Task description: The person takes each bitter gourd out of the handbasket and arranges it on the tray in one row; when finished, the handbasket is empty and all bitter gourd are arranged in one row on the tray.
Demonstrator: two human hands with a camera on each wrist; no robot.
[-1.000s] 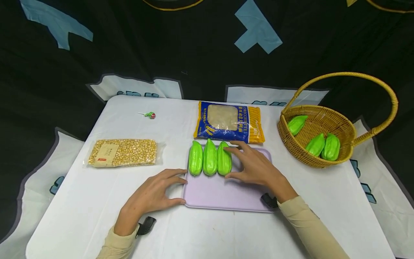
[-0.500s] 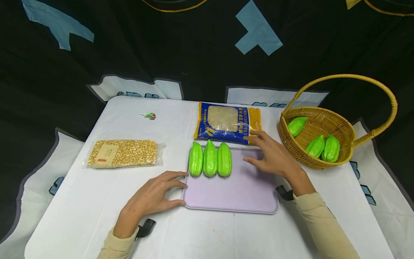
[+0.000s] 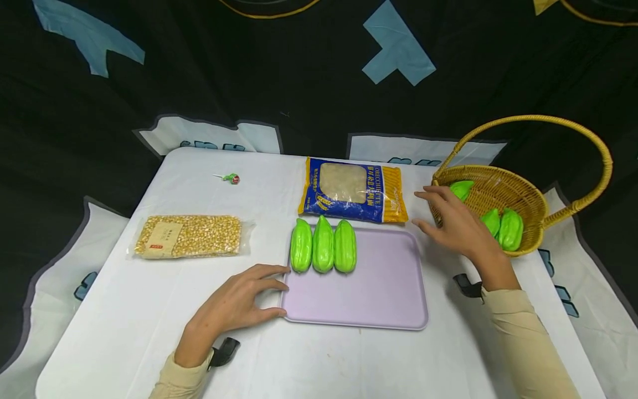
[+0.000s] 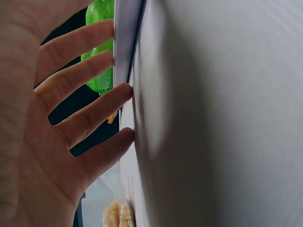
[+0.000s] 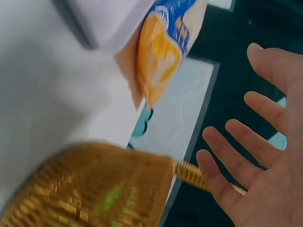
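Observation:
Three green ridged fruits, like star fruit [image 3: 323, 245], lie side by side at the upper left of a lilac tray [image 3: 369, 293]. My left hand [image 3: 239, 299] touches the tray's left edge with spread fingers; the left wrist view shows its fingertips [image 4: 108, 58] against the rim. To the right of the tray, my right hand [image 3: 458, 224] hovers with nothing in it, near the left side of a wicker basket [image 3: 503, 185]. Several green fruits [image 3: 510, 229] lie inside the basket, partly hidden by that hand. In the right wrist view the basket [image 5: 94, 179] is blurred.
Behind the tray lies a blue and yellow pasta bag [image 3: 349, 189]. A clear pack of corn kernels [image 3: 199, 237] is at the left, with a small lollipop [image 3: 231, 178] farther back. The basket's tall handle [image 3: 543, 118] arches above its rim.
My right hand has left the rightmost fruit on the tray and moved right, to the basket's near left side. My left hand stays at the tray's edge.

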